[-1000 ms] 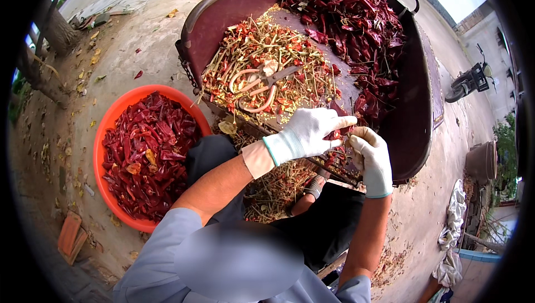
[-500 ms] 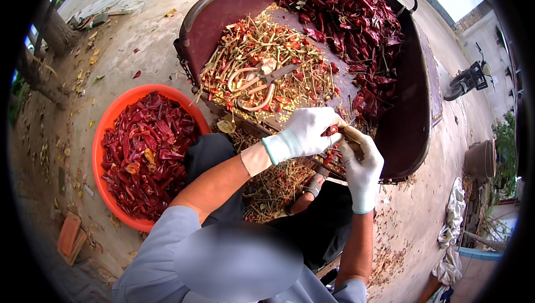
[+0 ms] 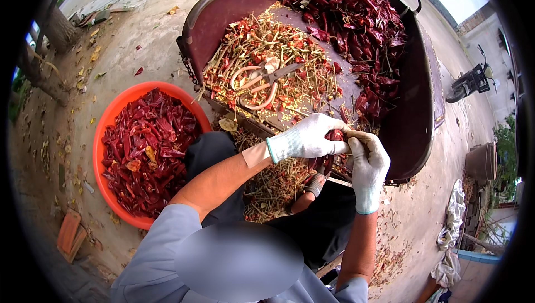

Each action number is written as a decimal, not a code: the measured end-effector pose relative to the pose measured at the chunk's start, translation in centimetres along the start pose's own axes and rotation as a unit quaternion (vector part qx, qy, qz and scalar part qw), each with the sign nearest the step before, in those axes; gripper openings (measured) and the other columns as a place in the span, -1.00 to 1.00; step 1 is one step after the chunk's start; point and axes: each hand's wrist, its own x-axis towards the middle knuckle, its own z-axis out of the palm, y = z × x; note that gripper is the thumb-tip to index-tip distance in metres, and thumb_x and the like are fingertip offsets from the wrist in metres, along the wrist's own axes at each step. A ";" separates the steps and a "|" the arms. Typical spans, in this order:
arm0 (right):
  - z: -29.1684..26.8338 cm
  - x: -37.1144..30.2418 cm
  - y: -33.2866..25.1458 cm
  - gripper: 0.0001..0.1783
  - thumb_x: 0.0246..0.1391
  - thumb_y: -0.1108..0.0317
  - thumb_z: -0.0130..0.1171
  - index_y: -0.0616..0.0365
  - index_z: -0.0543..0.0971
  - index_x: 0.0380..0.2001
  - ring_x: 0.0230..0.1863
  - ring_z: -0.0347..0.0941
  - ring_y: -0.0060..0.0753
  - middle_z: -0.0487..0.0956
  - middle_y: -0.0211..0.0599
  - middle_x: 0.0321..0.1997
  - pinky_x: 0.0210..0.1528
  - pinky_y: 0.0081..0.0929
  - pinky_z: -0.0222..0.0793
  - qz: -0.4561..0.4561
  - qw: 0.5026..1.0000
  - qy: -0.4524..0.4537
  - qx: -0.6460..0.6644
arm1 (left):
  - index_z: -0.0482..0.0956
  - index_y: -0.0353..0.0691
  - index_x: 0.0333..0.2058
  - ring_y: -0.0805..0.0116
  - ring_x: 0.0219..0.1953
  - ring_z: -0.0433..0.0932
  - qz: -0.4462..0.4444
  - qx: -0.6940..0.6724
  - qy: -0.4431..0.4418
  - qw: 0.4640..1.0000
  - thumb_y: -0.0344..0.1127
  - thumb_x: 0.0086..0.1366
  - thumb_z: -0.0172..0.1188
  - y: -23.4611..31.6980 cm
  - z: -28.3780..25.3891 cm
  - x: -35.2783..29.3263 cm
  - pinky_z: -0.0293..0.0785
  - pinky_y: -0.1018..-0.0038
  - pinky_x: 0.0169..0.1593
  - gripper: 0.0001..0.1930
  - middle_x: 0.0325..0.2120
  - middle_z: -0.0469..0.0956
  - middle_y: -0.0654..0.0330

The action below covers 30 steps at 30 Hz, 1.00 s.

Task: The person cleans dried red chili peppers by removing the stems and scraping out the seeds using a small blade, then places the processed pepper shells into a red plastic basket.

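Observation:
Both my hands wear white gloves and meet over the near edge of a maroon cart bed [image 3: 415, 152]. My left hand [image 3: 309, 137] is closed around dark red dried chili peppers [image 3: 334, 135], which show between its thumb and fingers. More red hangs below that palm. The fingers of my right hand [image 3: 369, 161] are pinched together against the left fingertips; what lies between them is hidden. Beyond the hands, scissors [image 3: 257, 87] with pale loop handles rest on a heap of chili stems and seeds [image 3: 301, 52].
A large pile of dried red chilies [image 3: 356, 19] fills the cart's far right. On my left stands an orange basin [image 3: 101, 161] full of chilies. Stems litter the ground [image 3: 273, 189] between my legs. A motorbike [image 3: 471, 80] and a bucket [image 3: 480, 161] stand off to the right.
My hands have shifted slightly right and toward me. More dark red chili now shows in and beneath my left hand. The scissors and piles have stayed put.

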 end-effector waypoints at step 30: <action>0.6 3.9 8.7 -0.85 0.13 0.45 0.16 0.11 0.64 -0.23 -0.25 0.62 -0.25 0.66 -0.20 -0.28 -0.20 -0.38 0.50 -0.006 0.989 0.050 -0.137 | 0.62 -0.36 -0.16 0.51 -0.27 0.60 -0.009 -0.261 0.129 0.957 -0.32 0.28 0.21 0.6 -1.6 0.3 0.53 0.56 -0.12 -0.76 -0.36 0.64 0.16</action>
